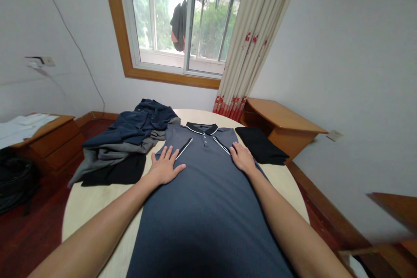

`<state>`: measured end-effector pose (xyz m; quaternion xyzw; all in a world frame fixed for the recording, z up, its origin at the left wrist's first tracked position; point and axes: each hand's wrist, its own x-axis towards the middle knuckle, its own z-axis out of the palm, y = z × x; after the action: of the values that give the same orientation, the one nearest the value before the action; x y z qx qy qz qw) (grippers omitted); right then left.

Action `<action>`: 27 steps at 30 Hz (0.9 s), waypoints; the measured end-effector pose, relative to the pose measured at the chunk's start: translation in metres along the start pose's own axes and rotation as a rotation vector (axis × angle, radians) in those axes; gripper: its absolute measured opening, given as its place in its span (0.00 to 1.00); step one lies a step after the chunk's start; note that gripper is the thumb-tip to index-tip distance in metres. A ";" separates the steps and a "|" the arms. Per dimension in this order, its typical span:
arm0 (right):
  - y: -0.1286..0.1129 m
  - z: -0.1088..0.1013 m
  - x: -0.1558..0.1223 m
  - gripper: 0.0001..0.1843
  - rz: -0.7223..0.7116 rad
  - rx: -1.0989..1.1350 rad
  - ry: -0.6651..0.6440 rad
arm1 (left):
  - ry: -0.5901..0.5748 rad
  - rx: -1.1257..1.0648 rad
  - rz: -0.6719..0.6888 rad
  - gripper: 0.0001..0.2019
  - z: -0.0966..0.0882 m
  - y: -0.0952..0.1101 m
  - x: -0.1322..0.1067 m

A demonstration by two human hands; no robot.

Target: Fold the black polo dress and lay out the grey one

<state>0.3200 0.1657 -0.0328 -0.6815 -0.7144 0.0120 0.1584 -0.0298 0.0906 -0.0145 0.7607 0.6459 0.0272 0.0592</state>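
A dark grey-blue polo shirt [208, 191] lies face up on the round table, its black collar with a white stripe at the far end. Both sleeves are folded inward over the chest, their striped cuffs showing. My left hand [163, 167] rests flat with fingers spread on the shirt's left side, just by the left cuff. On the opposite side, my right hand [242, 157] lies on the shirt near the right cuff, fingers stretched out and fairly close together. Neither hand grips the cloth. The shirt's near end runs out of the bottom of the view.
A heap of navy and grey clothes [130, 126] sits at the table's left, with a black garment [114, 171] beneath. A folded black garment [260, 147] lies at the right. The pale table [286, 186] stands near a window, a curtain [250, 43] and wooden cabinets [286, 119].
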 end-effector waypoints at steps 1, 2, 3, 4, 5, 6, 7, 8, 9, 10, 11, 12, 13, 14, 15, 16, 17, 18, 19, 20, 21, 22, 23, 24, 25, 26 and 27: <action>0.002 -0.002 -0.003 0.32 0.010 -0.007 0.004 | 0.007 0.007 0.001 0.39 0.001 0.000 0.000; 0.004 -0.004 -0.006 0.32 0.021 -0.015 0.003 | 0.014 0.012 0.004 0.39 0.001 0.000 -0.001; 0.006 -0.005 -0.008 0.32 0.035 -0.023 -0.004 | 0.022 0.016 0.010 0.39 0.002 -0.001 -0.002; 0.006 -0.008 -0.009 0.32 0.047 -0.030 -0.013 | 0.032 0.018 0.024 0.39 0.002 -0.001 -0.004; 0.006 -0.009 -0.011 0.33 0.061 -0.035 -0.020 | 0.048 0.021 0.044 0.39 0.001 -0.002 -0.007; 0.005 -0.011 -0.013 0.33 0.076 -0.039 -0.023 | 0.071 0.023 0.065 0.38 0.001 -0.002 -0.010; 0.003 -0.013 -0.015 0.32 0.091 -0.043 -0.014 | 0.101 0.026 0.085 0.37 -0.001 -0.003 -0.015; 0.000 -0.014 -0.018 0.31 0.102 -0.049 0.006 | 0.135 0.029 0.105 0.35 -0.003 -0.002 -0.020; -0.004 -0.015 -0.022 0.30 0.103 -0.056 0.036 | 0.168 0.033 0.126 0.33 -0.005 0.000 -0.026; -0.009 -0.016 -0.026 0.29 0.092 -0.061 0.070 | 0.190 0.033 0.148 0.32 -0.008 0.003 -0.033; -0.016 -0.016 -0.031 0.28 0.069 -0.062 0.099 | 0.195 0.027 0.174 0.31 -0.010 0.008 -0.040; -0.024 -0.017 -0.037 0.27 0.037 -0.056 0.117 | 0.182 0.013 0.209 0.30 -0.013 0.015 -0.049; -0.032 -0.018 -0.044 0.27 0.000 -0.042 0.122 | 0.155 -0.010 0.249 0.30 -0.014 0.023 -0.059; -0.041 -0.019 -0.052 0.27 -0.033 -0.021 0.115 | 0.121 -0.038 0.291 0.31 -0.014 0.032 -0.068; -0.051 -0.020 -0.060 0.27 -0.064 0.005 0.101 | 0.086 -0.068 0.333 0.31 -0.014 0.041 -0.079; -0.060 -0.021 -0.068 0.27 -0.096 0.030 0.084 | 0.054 -0.093 0.373 0.32 -0.013 0.050 -0.089; -0.069 -0.022 -0.077 0.27 -0.129 0.052 0.067 | 0.028 -0.111 0.408 0.32 -0.011 0.057 -0.099; -0.075 -0.023 -0.086 0.27 -0.162 0.069 0.053 | 0.007 -0.121 0.434 0.33 -0.009 0.063 -0.108; -0.080 -0.025 -0.094 0.27 -0.193 0.079 0.039 | -0.009 -0.125 0.449 0.33 -0.007 0.068 -0.117; -0.083 -0.026 -0.103 0.27 -0.219 0.083 0.025 | -0.020 -0.125 0.454 0.33 -0.005 0.071 -0.125; -0.083 -0.026 -0.111 0.27 -0.233 0.083 0.010 | -0.027 -0.122 0.451 0.33 -0.004 0.072 -0.132; -0.080 -0.027 -0.117 0.27 -0.229 0.080 -0.007 | -0.032 -0.119 0.445 0.34 -0.004 0.073 -0.139; -0.076 -0.028 -0.123 0.27 -0.210 0.077 -0.023 | -0.036 -0.115 0.438 0.34 -0.004 0.073 -0.145; -0.069 -0.028 -0.128 0.27 -0.182 0.074 -0.035 | -0.040 -0.111 0.431 0.34 -0.005 0.072 -0.150; -0.062 -0.029 -0.131 0.27 -0.148 0.070 -0.041 | -0.044 -0.107 0.425 0.34 -0.006 0.072 -0.156; -0.054 -0.030 -0.134 0.27 -0.113 0.066 -0.040 | -0.047 -0.102 0.422 0.35 -0.007 0.071 -0.161; -0.046 -0.032 -0.136 0.27 -0.082 0.061 -0.035 | -0.049 -0.095 0.417 0.35 -0.008 0.071 -0.165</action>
<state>0.2859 0.0233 -0.0206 -0.6461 -0.7438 0.0393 0.1668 0.0113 -0.0832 0.0083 0.8745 0.4710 0.0510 0.1038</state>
